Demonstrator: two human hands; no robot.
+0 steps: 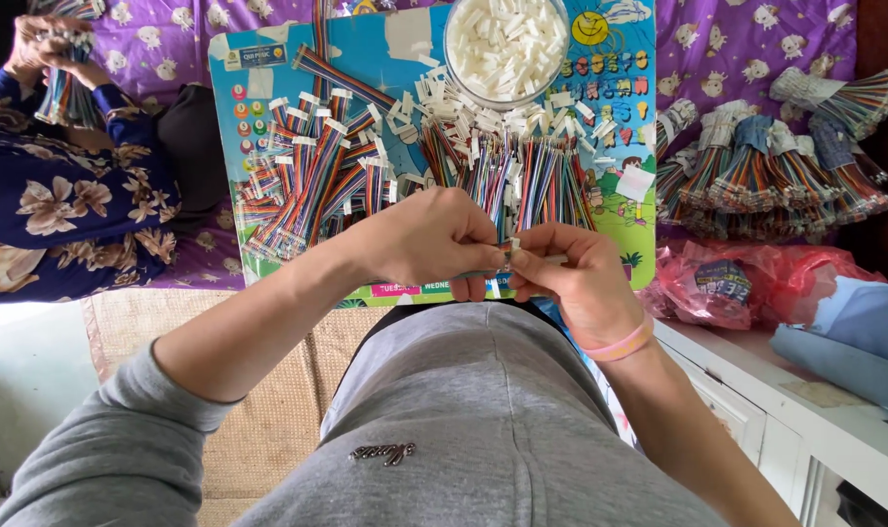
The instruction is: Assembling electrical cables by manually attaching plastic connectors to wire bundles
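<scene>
My left hand (pixel 434 239) and my right hand (pixel 571 273) meet in front of my chest, fingertips pinched together on a small white connector with a rainbow ribbon cable (pixel 508 256). The piece is mostly hidden by my fingers. Just beyond my hands lies a colourful board (pixel 620 137) covered with many rainbow ribbon cables (pixel 317 176) with white plugs. A clear bowl (pixel 505 44) of white connectors stands at the board's far edge.
Bundled ribbon cables (pixel 776 166) are stacked at the right on a purple cloth. A red plastic bag (pixel 737 283) lies on a white cabinet (pixel 756 390). At the left another person in a flowered dress (pixel 63 205) holds a cable bundle (pixel 63 78).
</scene>
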